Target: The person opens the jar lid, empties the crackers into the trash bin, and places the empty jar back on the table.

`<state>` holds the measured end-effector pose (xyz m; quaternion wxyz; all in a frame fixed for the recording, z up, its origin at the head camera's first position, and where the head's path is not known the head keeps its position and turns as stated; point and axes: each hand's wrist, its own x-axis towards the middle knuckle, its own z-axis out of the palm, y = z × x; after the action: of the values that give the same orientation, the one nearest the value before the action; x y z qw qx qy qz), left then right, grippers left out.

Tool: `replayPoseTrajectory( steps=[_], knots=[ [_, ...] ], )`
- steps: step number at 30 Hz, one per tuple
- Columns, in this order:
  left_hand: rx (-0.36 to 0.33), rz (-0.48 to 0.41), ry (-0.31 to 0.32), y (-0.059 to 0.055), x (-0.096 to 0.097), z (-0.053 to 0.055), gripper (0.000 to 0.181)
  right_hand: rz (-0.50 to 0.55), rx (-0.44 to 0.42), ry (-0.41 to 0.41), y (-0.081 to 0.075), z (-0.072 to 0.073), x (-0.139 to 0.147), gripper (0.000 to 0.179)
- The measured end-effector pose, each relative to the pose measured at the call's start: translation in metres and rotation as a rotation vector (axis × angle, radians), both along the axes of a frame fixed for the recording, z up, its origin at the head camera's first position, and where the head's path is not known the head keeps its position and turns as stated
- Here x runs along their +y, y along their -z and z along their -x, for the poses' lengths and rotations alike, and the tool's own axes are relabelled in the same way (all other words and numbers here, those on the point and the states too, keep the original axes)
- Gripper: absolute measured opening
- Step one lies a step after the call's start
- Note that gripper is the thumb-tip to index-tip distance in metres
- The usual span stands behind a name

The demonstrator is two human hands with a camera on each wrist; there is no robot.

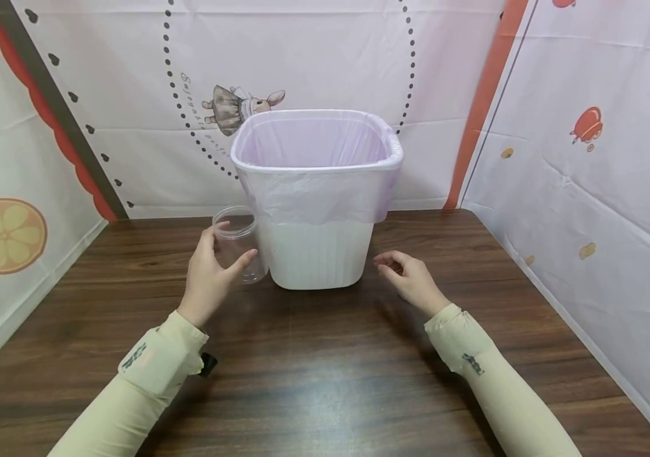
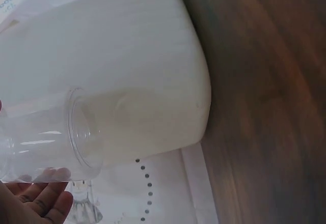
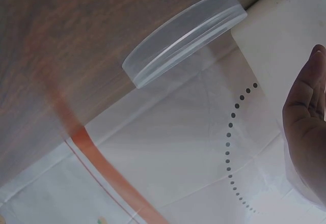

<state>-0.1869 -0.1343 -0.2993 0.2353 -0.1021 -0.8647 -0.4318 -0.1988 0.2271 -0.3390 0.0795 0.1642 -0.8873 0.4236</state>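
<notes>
My left hand (image 1: 209, 270) grips a clear plastic jar (image 1: 239, 254) between thumb and fingers, close beside the left side of a white bin (image 1: 319, 254). In the left wrist view the jar (image 2: 41, 142) lies across the picture, with left fingers (image 2: 48, 203) against its wall. My right hand (image 1: 413, 279) is near the bin's lower right side, fingers loosely bent and holding nothing. A clear round lid (image 3: 186, 38) rests on the table beside the bin in the right wrist view; I cannot make it out in the head view.
A pale purple liner bag (image 1: 313, 197) is folded over the bin's rim. The bin stands near the back of a dark wood table (image 1: 302, 368). Printed cloth (image 1: 445, 63) hangs behind and at both sides.
</notes>
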Motion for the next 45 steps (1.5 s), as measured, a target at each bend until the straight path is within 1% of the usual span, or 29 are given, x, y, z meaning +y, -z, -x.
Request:
replayPoseTrajectory(
  steps=[6, 12, 18, 25, 32, 38, 43, 45],
  knots=[
    [0.025, -0.004, 0.023, 0.006, 0.008, -0.005, 0.071, -0.005, 0.021, -0.003, 0.001, 0.001, 0.000, 0.026],
    [0.001, 0.007, 0.051, 0.012, 0.014, -0.010, 0.070, -0.006, 0.015, -0.006, 0.001, 0.001, 0.000, 0.026],
    [-0.004, 0.023, 0.071, 0.014, 0.018, -0.013, 0.071, -0.009, 0.012, -0.008, 0.002, 0.002, 0.000, 0.025],
    [-0.012, 0.023, 0.107, 0.016, 0.024, -0.017, 0.071, -0.020, 0.041, -0.011, 0.002, 0.001, 0.000, 0.025],
    [0.002, 0.013, 0.137, 0.018, 0.029, -0.017, 0.071, -0.015, 0.021, -0.012, 0.001, 0.001, 0.000, 0.026],
    [-0.009, 0.004, 0.156, 0.022, 0.033, -0.018, 0.071, -0.022, 0.017, -0.005, 0.001, 0.001, 0.000, 0.025],
    [-0.021, -0.003, 0.179, 0.025, 0.038, -0.023, 0.074, -0.025, 0.017, 0.002, 0.000, 0.001, 0.000, 0.024],
    [-0.020, -0.006, 0.198, 0.026, 0.041, -0.024, 0.075, -0.024, 0.014, 0.002, 0.000, 0.000, 0.000, 0.024]
  ],
)
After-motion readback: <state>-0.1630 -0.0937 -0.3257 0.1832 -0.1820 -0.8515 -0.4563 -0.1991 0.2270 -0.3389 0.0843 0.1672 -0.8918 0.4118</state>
